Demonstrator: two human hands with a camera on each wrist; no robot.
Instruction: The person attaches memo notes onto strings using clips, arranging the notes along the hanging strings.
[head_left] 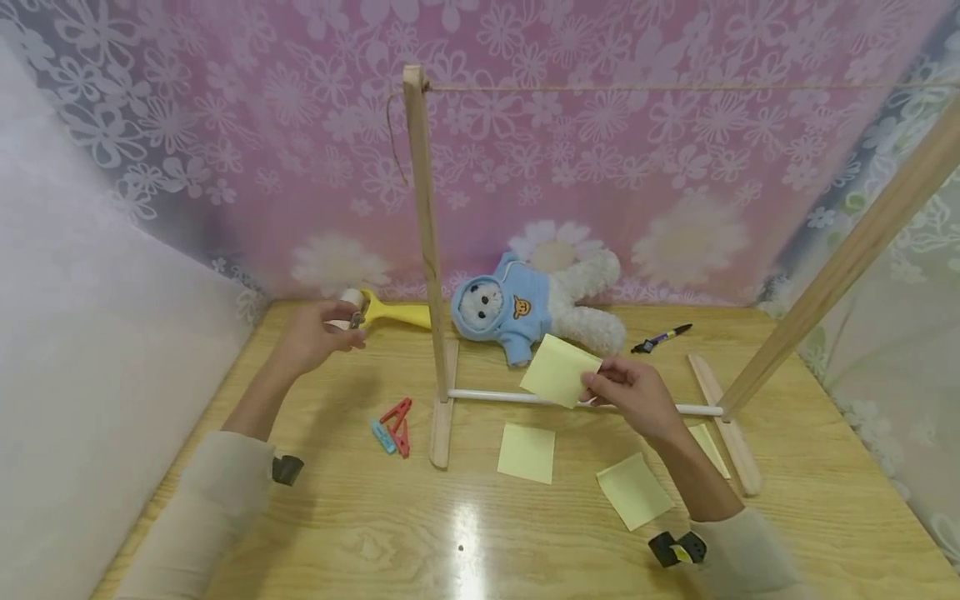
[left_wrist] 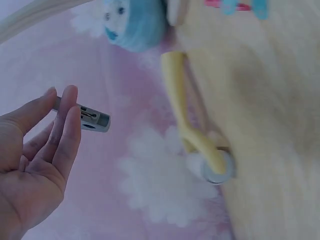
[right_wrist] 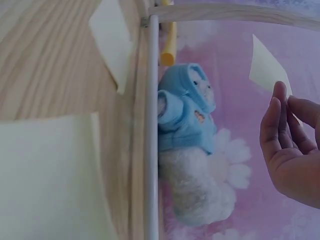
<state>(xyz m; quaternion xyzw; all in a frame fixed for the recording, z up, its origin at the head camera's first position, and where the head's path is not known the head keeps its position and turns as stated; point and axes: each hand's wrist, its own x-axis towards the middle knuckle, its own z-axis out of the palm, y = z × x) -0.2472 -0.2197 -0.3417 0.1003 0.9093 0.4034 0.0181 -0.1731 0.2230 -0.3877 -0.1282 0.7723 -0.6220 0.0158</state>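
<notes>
My left hand [head_left: 310, 335] pinches a grey clothespin [left_wrist: 93, 119] between thumb and fingertips, raised in front of the yellow-handled lint roller. A pale yellow sticky note [head_left: 558, 371] is pinched at one corner by my right hand [head_left: 633, 394], held up over the white bar of the wooden frame. In the right wrist view that note [right_wrist: 267, 65] stands tilted above the thumb and fingers. Two more sticky notes lie on the table, one at the middle [head_left: 527, 453] and one nearer my right wrist [head_left: 635, 492]; another [head_left: 709, 450] is partly behind my right forearm.
A wooden frame has two posts [head_left: 426, 233], a string [head_left: 675, 87] across the top and a white bar [head_left: 502, 396] below. Red and blue clothespins [head_left: 395, 427] lie left of it. Behind are a lint roller [head_left: 397, 314], a teddy bear [head_left: 525, 300] in a blue hoodie and a pen [head_left: 662, 338].
</notes>
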